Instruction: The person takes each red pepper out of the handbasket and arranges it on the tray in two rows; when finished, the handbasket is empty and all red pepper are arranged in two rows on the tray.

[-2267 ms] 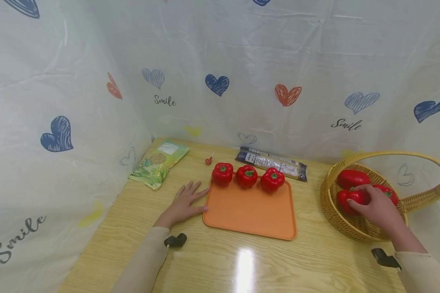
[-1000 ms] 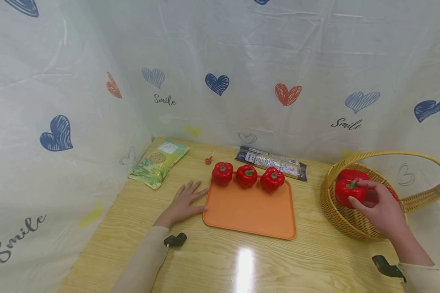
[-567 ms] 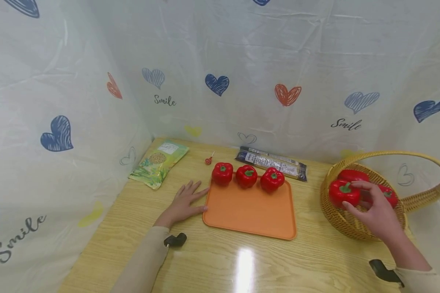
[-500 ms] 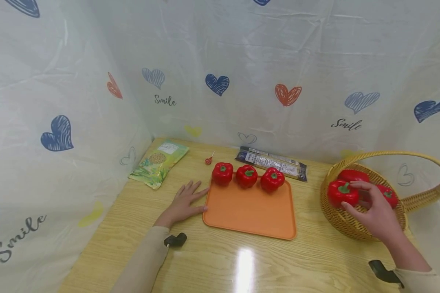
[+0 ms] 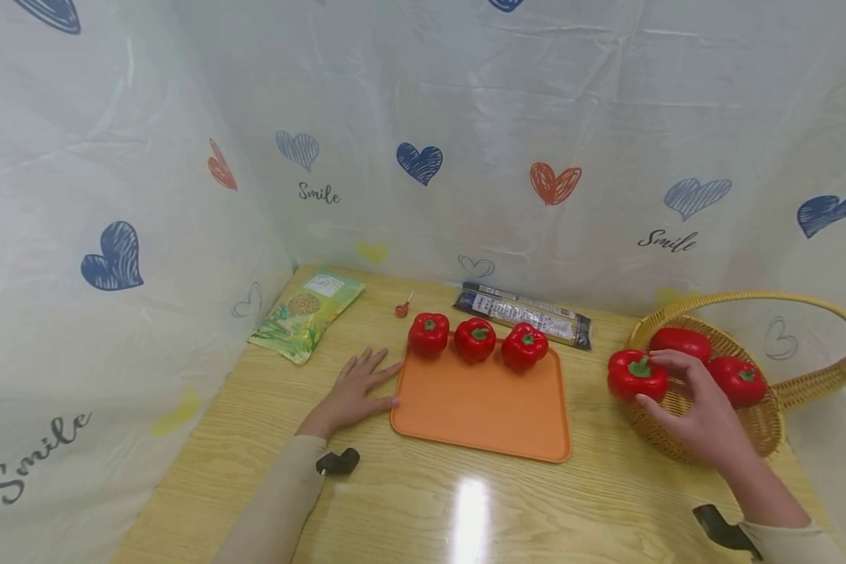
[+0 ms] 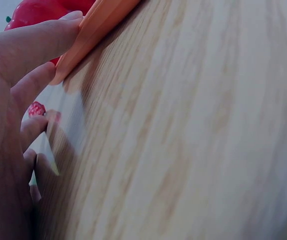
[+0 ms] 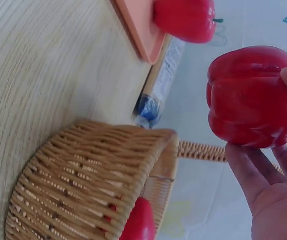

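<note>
My right hand (image 5: 701, 419) pinches a red bell pepper (image 5: 637, 376) with a green stem, held over the left rim of the wicker basket (image 5: 666, 442). In the right wrist view that bell pepper (image 7: 253, 97) sits between thumb and fingers, above the basket's wall. Two more red peppers (image 5: 739, 381) lie inside the basket. Three red bell peppers (image 5: 475, 340) stand in a row along the far edge of the orange tray (image 5: 479, 407). My left hand (image 5: 356, 392) lies flat with spread fingers, its thumb and index fingertips at the tray's left edge.
A green and yellow food packet (image 5: 306, 313) lies at the back left, with a small red lollipop (image 5: 402, 309) near it. Long dark packages (image 5: 525, 313) lie behind the tray. The basket's tall handle (image 5: 818, 301) arches out to the right. A patterned curtain (image 5: 423, 219) rises behind the table.
My right hand has gripped a bell pepper in the basket, lifted it and carried it left to the basket's rim. The left hand and the tray have stayed in place.
</note>
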Available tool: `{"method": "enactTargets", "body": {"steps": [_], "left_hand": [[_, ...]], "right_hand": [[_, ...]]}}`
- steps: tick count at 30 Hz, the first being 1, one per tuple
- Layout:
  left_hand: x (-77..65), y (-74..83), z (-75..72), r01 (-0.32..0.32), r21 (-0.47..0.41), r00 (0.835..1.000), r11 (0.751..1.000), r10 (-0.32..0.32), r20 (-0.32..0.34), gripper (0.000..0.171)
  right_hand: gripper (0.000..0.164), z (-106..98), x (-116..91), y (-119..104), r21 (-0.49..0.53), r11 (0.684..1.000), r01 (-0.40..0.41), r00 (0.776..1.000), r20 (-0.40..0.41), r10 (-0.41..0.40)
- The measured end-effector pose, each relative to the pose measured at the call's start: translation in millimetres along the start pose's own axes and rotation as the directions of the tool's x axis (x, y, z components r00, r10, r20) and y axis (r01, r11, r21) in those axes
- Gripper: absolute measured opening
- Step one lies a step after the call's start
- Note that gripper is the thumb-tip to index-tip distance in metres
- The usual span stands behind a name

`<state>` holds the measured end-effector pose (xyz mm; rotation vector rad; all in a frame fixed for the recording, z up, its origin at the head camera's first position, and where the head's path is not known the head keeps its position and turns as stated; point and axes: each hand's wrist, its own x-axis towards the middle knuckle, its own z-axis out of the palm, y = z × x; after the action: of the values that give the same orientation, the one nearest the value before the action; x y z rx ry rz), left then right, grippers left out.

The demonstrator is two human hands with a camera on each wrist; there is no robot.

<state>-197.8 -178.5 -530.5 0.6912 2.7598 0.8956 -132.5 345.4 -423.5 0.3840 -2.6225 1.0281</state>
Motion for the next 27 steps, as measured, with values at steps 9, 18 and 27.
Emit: {"method": "enactTargets", "body": {"steps": [9, 18, 27], "left_hand": [[-0.1, 1.0, -0.4, 0.01, -0.007, 1.0, 1.0, -0.01, 0.007, 0.072], [0.3, 0.9, 0.5, -0.008, -0.014, 1.0, 1.0, 0.008, -0.002, 0.07], [0.6, 0.4, 0.2, -0.005, -0.001, 1.0, 1.0, 0.005, -0.002, 0.071]], "right_hand": [[0.073, 16, -1, -6, 0.052, 0.998, 0.045, 0.999, 0.001, -0.045], [0.075, 31, 1, -12, 0.121, 0.988, 0.093, 0.996, 0.005, -0.095], [0.073, 45, 6, -15, 0.145, 0.985, 0.097, 0.994, 0.039, -0.104]]}}
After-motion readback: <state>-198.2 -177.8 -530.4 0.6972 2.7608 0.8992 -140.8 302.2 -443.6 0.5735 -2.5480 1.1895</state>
